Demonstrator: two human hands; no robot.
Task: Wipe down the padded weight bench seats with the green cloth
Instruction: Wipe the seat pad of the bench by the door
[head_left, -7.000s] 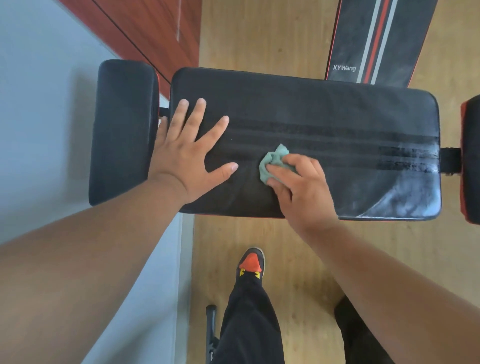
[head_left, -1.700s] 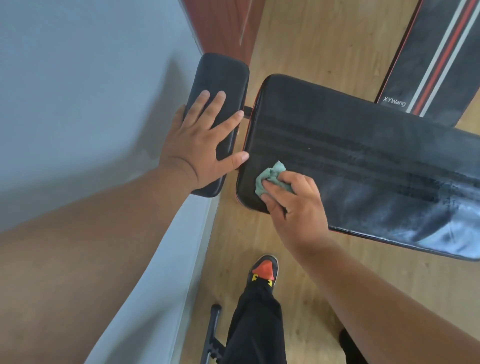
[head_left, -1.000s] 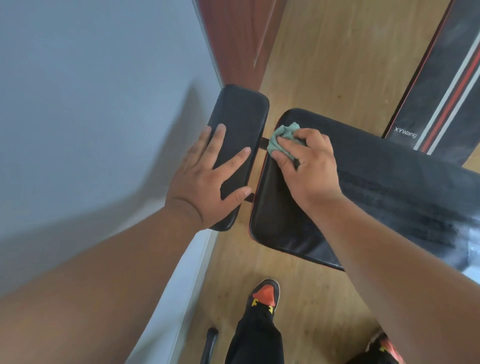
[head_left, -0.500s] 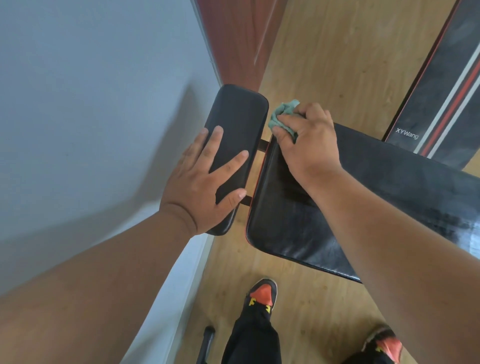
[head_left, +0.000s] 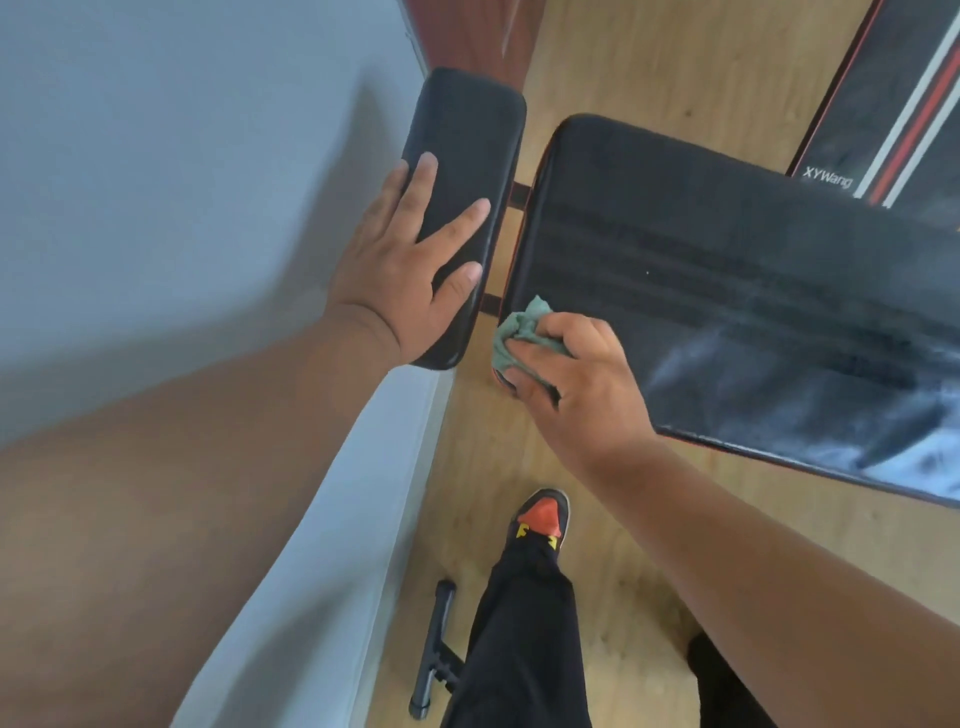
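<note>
The long black bench pad (head_left: 727, 291) runs from the middle to the right edge, with damp shiny streaks at its near right. A small black end pad (head_left: 467, 171) sits just left of it, across a narrow gap. My right hand (head_left: 576, 384) grips the bunched green cloth (head_left: 519, 332) and presses it on the long pad's near left corner. My left hand (head_left: 410, 275) lies flat with spread fingers on the small end pad.
A grey wall (head_left: 182, 182) stands close on the left. Another black bench with red and white stripes (head_left: 893, 98) lies at the top right. On the wooden floor are my orange-toed shoe (head_left: 540, 517) and a black frame foot (head_left: 436, 649).
My right hand has drawn the green cloth from the long pad's far left corner down to its near left corner. My left hand stays flat on the small end pad.
</note>
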